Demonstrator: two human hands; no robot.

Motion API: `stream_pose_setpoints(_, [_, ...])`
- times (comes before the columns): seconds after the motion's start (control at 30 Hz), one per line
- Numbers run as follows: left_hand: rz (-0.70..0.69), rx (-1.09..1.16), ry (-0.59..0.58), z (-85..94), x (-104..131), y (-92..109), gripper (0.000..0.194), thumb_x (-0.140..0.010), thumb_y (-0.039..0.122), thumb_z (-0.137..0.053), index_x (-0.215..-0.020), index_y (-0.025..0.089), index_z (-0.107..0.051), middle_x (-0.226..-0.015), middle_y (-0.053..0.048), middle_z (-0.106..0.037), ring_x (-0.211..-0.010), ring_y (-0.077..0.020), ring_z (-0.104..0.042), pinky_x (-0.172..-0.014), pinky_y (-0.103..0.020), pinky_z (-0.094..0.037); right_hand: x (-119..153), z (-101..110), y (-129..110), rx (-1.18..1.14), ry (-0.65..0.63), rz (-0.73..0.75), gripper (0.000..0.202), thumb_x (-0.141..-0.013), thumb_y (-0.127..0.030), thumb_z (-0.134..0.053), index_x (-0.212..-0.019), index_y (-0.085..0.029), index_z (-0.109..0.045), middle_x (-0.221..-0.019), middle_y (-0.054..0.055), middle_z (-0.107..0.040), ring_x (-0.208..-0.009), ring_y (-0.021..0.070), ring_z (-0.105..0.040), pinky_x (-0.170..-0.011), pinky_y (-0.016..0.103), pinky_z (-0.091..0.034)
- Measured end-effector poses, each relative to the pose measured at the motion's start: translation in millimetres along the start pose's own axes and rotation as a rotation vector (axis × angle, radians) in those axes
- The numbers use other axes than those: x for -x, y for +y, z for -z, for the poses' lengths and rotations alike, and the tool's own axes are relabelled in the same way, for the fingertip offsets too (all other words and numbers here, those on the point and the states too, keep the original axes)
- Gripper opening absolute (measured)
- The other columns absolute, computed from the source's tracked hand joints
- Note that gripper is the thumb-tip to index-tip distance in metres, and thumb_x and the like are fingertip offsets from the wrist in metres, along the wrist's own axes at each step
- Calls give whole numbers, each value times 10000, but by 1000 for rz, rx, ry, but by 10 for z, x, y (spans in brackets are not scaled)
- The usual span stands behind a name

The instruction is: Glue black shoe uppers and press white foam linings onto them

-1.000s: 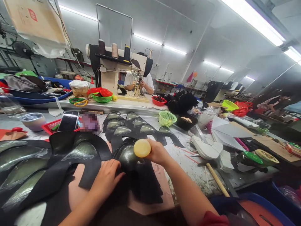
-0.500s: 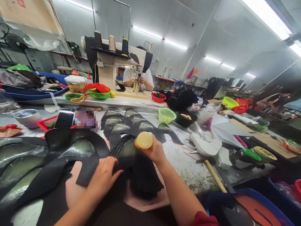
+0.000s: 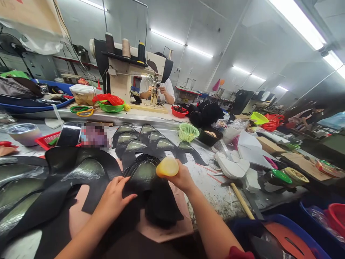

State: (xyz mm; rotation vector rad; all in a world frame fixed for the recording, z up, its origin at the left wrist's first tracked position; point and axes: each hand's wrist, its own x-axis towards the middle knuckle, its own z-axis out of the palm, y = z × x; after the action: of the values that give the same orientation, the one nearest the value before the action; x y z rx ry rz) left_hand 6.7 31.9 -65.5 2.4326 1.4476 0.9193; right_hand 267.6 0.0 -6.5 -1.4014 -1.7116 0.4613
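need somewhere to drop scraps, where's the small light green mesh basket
In the head view the small light green mesh basket stands on the worktable right of centre, just beyond the row of black shoe upper pieces, left of a black tray.

no legible text anywhere. cardboard sheet (image 3: 29, 16) hanging above-left of sewing machine (image 3: 126, 68) carries red mark at top edge (cut off by frame, unreadable). phone (image 3: 68, 135) in front-left of sewing machine shows dark screen, nothing readable. patch just right of phone is pixelated. thread spools (image 3: 125, 48) on top of sewing machine bear no readable labels. round tins (image 3: 291, 176) far right of sewing machine: lids too small to read.
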Motion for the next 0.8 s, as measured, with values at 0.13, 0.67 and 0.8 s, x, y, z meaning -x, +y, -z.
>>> stream_pose_setpoints(0.13, [-32,-40,29,76,-2,98,375,-676,407,-579,-976,188,-533,-958,-77,-585,-915,-269,-570,-791,-384,-473,35,53,29,-26,-91,6,528,-576,-379,-736,-1035,-204,-543,-914,42,-648,-796,207,-614,-711,319,-482])
stream_pose_setpoints(0.67, [209,1063,-635,345,-1352,1471,382,-611,286,-626,-960,204,-494,-813,-7,-642,-715,-179,-614,-662,-296,-486,1064,846,523,-596,1204,-386,426,-483,-316,-787,-820,-139,-595,-750,-2,-638,-610,159,-613,-467,255,-544])
stream_pose_setpoints(0.8, [237,1147,-671,-92,-1782,1957,415,-686,201,-553,-1087,199,-446,-736,8,-638,-608,-141,-612,-602,-268,-485,1347,1043,596,-625,1325,-360,423,-469,-289,-803,-808,-152,-591,-774,-10,-637,-597,136,-609,-458,221,-548])
